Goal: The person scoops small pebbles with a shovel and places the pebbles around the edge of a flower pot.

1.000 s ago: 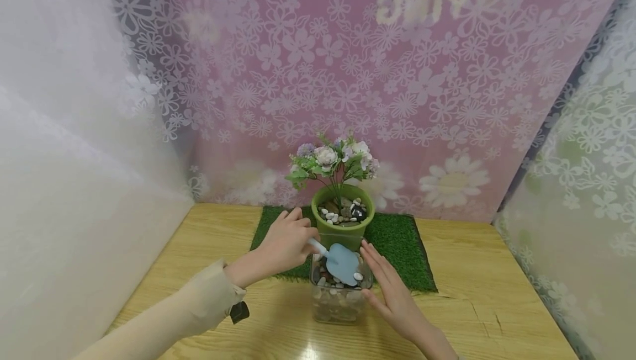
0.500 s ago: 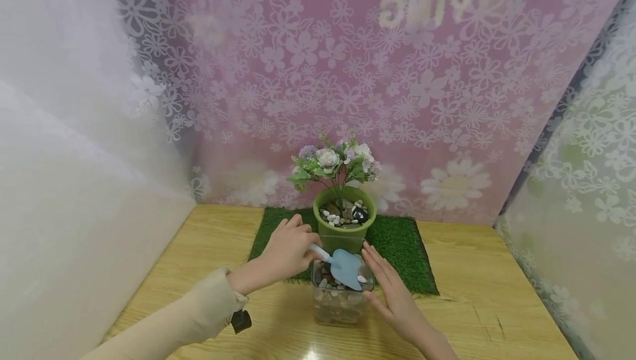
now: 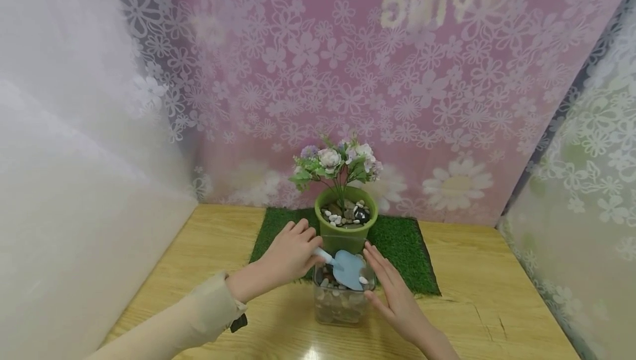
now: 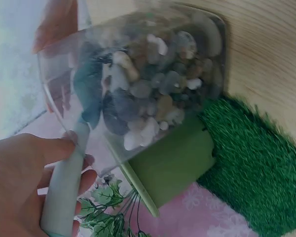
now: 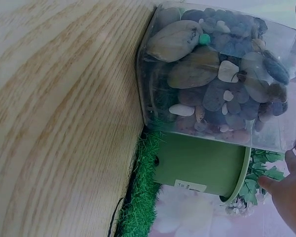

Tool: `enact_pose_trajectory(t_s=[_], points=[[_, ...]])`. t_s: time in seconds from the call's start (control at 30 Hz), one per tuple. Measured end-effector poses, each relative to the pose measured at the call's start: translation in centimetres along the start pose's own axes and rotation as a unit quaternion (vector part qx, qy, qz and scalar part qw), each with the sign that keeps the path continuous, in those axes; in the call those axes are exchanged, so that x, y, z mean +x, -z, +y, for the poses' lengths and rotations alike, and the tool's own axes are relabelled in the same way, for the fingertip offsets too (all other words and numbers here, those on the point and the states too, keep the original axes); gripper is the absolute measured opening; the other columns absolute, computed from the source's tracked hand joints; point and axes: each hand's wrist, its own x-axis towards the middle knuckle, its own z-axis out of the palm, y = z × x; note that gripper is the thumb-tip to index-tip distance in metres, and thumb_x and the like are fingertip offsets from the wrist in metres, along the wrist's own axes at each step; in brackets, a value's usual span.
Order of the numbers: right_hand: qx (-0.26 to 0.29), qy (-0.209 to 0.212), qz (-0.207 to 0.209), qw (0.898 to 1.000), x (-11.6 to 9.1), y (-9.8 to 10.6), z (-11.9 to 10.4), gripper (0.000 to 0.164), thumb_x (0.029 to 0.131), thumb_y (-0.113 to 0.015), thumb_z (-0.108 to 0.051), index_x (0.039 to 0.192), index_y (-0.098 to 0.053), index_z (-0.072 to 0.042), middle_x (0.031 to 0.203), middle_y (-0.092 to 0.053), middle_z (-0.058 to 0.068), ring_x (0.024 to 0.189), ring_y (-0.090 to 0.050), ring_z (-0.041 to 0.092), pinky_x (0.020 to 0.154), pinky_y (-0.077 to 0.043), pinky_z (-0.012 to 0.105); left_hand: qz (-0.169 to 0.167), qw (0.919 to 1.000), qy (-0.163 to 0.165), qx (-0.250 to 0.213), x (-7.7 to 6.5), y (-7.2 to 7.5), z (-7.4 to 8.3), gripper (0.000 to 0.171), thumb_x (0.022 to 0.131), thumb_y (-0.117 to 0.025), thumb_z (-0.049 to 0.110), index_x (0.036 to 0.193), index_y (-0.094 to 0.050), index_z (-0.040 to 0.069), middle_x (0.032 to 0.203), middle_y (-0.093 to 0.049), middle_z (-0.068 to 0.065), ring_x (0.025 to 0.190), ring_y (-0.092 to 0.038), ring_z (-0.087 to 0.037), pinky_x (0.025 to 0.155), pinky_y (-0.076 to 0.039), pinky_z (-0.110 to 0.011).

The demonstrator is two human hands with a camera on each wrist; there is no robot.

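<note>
My left hand (image 3: pixel 285 252) grips the pale handle of a small light-blue hand shovel (image 3: pixel 349 268). Its blade tilts down into a clear plastic container (image 3: pixel 342 310) full of mixed pebbles. A white pebble (image 3: pixel 364 280) lies at the blade's right edge. In the left wrist view, thumb and fingers curl round the shovel handle (image 4: pixel 65 192). My right hand (image 3: pixel 395 299) has its fingers straight along the container's right side, near or touching the rim. The right wrist view shows grey, tan and white pebbles (image 5: pixel 192 69) through the wall, and part of the hand at the right edge.
Just behind the container stands a green flowerpot (image 3: pixel 343 234) with artificial flowers (image 3: pixel 338 161) and pebbles in it. The pot rests on a green artificial turf mat (image 3: pixel 397 249) on the wooden table (image 3: pixel 477 288). Flower-patterned pink sheeting (image 3: pixel 318 73) hangs behind the table.
The left hand and shovel have shifted slightly right and down, the blade moving closer to the container's right front. The right hand stays nearly still at the container's side.
</note>
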Motion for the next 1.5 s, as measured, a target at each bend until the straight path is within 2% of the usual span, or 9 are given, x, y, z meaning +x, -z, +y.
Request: enact_pose_trajectory(t_s=[0.1, 0.2, 0.4, 0.7, 0.87, 1.0, 1.27, 1.5], points=[[-0.001, -0.001, -0.001, 1.0, -0.1, -0.1, 0.1, 0.081, 0.093, -0.069, -0.01, 0.161, -0.026, -0.008, 0.167, -0.023, 0.01, 0.154, -0.02, 0.025, 0.118, -0.005, 0.014, 0.006, 0.9998, -0.015, 0.013, -0.1, -0.3, -0.1, 0.027, 0.092, -0.071, 0.047, 0.099, -0.071, 0.02, 0.094, -0.065, 0.004, 0.089, -0.049, -0.018, 0.074, -0.035, -0.031], [0.001, 0.004, 0.002, 1.0, -0.2, -0.1, 0.1, 0.081, 0.093, -0.069, -0.01, 0.161, -0.026, -0.007, 0.167, -0.023, 0.011, 0.153, -0.022, 0.028, 0.119, -0.006, 0.014, 0.01, 0.9999, -0.012, -0.001, -0.3, -0.4, -0.1, 0.027, 0.092, -0.071, 0.047, 0.097, -0.071, 0.021, 0.094, -0.065, 0.005, 0.088, -0.048, -0.018, 0.074, -0.035, -0.031], [0.001, 0.011, 0.009, 1.0, -0.1, -0.1, 0.1, 0.078, 0.094, -0.069, -0.013, 0.16, -0.028, -0.005, 0.166, -0.025, 0.011, 0.149, -0.027, 0.038, 0.119, -0.006, 0.015, 0.006, 0.9983, 0.025, -0.051, -0.6, -0.3, -0.2, 0.024, 0.09, -0.072, 0.047, 0.096, -0.072, 0.023, 0.09, -0.063, 0.007, 0.083, -0.043, -0.017, 0.073, -0.029, -0.031], [-0.007, 0.009, 0.011, 1.0, 0.0, 0.0, 0.0, 0.078, 0.093, -0.069, -0.011, 0.159, -0.03, -0.004, 0.167, -0.024, 0.011, 0.153, -0.022, 0.026, 0.119, -0.006, 0.015, 0.009, 0.9909, 0.081, -0.107, -1.4, 0.0, -0.9, 0.021, 0.089, -0.074, 0.045, 0.1, -0.074, 0.027, 0.089, -0.065, 0.01, 0.079, -0.038, -0.014, 0.072, -0.029, -0.031], [-0.01, 0.009, 0.009, 1.0, 0.0, 0.0, 0.0, 0.081, 0.09, -0.071, -0.008, 0.16, -0.029, -0.005, 0.167, -0.024, 0.011, 0.153, -0.021, 0.026, 0.119, -0.006, 0.015, 0.016, 0.9865, 0.106, -0.123, -1.9, 0.1, -1.2, 0.019, 0.089, -0.075, 0.043, 0.098, -0.074, 0.027, 0.089, -0.065, 0.009, 0.078, -0.039, -0.013, 0.072, -0.033, -0.031], [-0.009, 0.009, 0.01, 1.0, -0.1, -0.1, 0.0, 0.083, 0.089, -0.072, -0.006, 0.16, -0.028, -0.006, 0.166, -0.025, 0.011, 0.153, -0.022, 0.027, 0.119, -0.006, 0.015, 0.032, 0.9839, 0.113, -0.134, -2.4, 0.5, -1.7, 0.019, 0.088, -0.076, 0.039, 0.098, -0.075, 0.023, 0.089, -0.067, 0.008, 0.079, -0.042, -0.014, 0.073, -0.037, -0.032], [-0.004, 0.005, 0.008, 1.0, 0.0, -0.1, 0.1, 0.083, 0.089, -0.071, -0.006, 0.16, -0.028, -0.006, 0.167, -0.024, 0.01, 0.153, -0.022, 0.026, 0.119, -0.006, 0.015, 0.06, 0.9821, 0.12, -0.132, -2.3, 1.7, -3.3, 0.018, 0.088, -0.078, 0.035, 0.097, -0.076, 0.019, 0.085, -0.067, 0.006, 0.075, -0.04, -0.014, 0.071, -0.037, -0.031], [0.0, 0.004, 0.003, 1.0, 0.0, 0.0, 0.1, 0.083, 0.09, -0.071, -0.006, 0.16, -0.027, -0.006, 0.167, -0.023, 0.01, 0.153, -0.022, 0.028, 0.119, -0.006, 0.014, 0.06, 0.9798, 0.159, -0.104, -1.4, 1.7, -5.1, 0.022, 0.088, -0.079, 0.036, 0.097, -0.076, 0.016, 0.088, -0.071, 0.002, 0.076, -0.048, -0.019, 0.071, -0.041, -0.035]])
